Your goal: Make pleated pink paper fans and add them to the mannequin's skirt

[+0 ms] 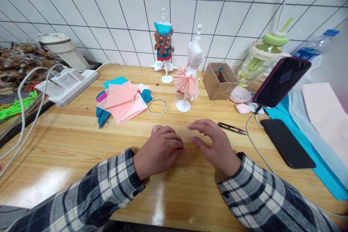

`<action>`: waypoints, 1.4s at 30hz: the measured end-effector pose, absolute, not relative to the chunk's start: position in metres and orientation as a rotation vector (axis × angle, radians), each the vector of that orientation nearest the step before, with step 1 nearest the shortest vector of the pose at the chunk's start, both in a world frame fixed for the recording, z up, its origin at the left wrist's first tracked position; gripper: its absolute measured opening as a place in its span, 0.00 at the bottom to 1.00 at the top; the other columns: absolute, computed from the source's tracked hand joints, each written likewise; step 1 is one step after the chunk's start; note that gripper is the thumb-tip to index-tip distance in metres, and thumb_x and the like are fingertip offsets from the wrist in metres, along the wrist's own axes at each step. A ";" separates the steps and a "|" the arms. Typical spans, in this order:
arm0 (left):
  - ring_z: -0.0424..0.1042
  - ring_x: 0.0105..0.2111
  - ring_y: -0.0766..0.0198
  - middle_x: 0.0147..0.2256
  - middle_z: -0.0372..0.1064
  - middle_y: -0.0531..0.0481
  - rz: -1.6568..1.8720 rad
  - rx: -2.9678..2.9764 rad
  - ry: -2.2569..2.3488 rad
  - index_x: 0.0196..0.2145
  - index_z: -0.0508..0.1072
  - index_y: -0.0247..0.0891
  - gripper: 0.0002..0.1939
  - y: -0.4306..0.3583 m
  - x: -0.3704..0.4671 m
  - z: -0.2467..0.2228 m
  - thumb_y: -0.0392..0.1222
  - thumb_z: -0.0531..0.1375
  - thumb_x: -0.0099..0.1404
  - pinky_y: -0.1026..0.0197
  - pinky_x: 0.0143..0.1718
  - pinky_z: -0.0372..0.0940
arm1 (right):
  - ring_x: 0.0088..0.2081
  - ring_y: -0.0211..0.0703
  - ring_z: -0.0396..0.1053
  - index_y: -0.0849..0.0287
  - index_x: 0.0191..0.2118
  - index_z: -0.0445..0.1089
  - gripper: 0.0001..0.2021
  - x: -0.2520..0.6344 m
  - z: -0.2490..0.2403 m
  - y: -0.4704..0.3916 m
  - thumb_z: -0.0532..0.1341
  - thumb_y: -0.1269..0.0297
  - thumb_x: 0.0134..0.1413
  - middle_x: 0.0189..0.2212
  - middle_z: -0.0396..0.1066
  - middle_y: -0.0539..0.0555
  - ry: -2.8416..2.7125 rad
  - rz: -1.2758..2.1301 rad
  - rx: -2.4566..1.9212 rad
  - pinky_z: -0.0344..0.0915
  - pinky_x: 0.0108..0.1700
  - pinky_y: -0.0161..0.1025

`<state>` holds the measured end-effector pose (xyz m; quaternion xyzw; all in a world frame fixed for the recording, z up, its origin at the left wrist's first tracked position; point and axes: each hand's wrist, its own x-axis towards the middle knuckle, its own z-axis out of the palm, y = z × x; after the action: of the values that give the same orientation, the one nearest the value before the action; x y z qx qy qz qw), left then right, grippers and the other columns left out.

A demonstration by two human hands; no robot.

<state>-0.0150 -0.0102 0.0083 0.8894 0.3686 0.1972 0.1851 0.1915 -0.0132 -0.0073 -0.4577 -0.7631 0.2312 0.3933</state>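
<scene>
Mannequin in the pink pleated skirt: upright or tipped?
Upright. The white mannequin rises above its round base, which sits flat on the wooden table.

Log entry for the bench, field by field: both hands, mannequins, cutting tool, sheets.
Left hand: closed on a small orange piece, mostly hidden
Right hand: open, fingers blurred, apart from left
Rear mannequin: teal-and-brown outfit
Front mannequin: pink pleated skirt, bare torso
Thread snips: on table, beyond right hand
Pink sheets: piled beside white ring
</scene>
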 end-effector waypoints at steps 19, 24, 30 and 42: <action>0.67 0.43 0.59 0.34 0.75 0.52 0.524 2.862 0.945 0.35 0.75 0.41 0.09 -0.017 -0.012 0.002 0.35 0.55 0.67 0.52 0.44 0.51 | 0.25 0.36 0.65 0.55 0.31 0.76 0.10 0.184 -0.006 -0.015 0.60 0.57 0.56 0.25 0.74 0.48 -2.051 1.045 -1.413 0.58 0.26 0.34; 0.66 0.44 0.59 0.32 0.74 0.51 0.462 2.897 0.955 0.33 0.74 0.40 0.09 -0.018 -0.013 -0.003 0.34 0.54 0.67 0.51 0.48 0.51 | 0.23 0.36 0.64 0.57 0.25 0.76 0.12 0.185 -0.011 -0.011 0.61 0.57 0.53 0.20 0.72 0.48 -1.999 1.121 -1.538 0.56 0.24 0.33; 0.67 0.44 0.60 0.32 0.75 0.53 0.499 2.881 0.956 0.33 0.74 0.41 0.10 -0.020 -0.013 -0.006 0.33 0.54 0.66 0.48 0.54 0.49 | 0.25 0.37 0.66 0.57 0.28 0.77 0.08 0.186 -0.013 -0.011 0.62 0.62 0.51 0.23 0.74 0.49 -1.948 1.322 -1.435 0.59 0.26 0.34; 0.75 0.39 0.57 0.41 0.77 0.44 0.752 1.802 1.286 0.33 0.78 0.38 0.10 0.000 -0.017 0.001 0.46 0.61 0.61 0.54 0.42 0.69 | 0.23 0.34 0.61 0.59 0.31 0.70 0.10 0.188 -0.002 -0.014 0.61 0.57 0.52 0.25 0.69 0.49 -1.540 1.408 -1.254 0.57 0.24 0.32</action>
<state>-0.0171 0.0000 0.0013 0.7093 0.5064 0.2961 0.3909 0.1878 -0.0137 -0.0022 -0.4832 -0.5935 0.5426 0.3463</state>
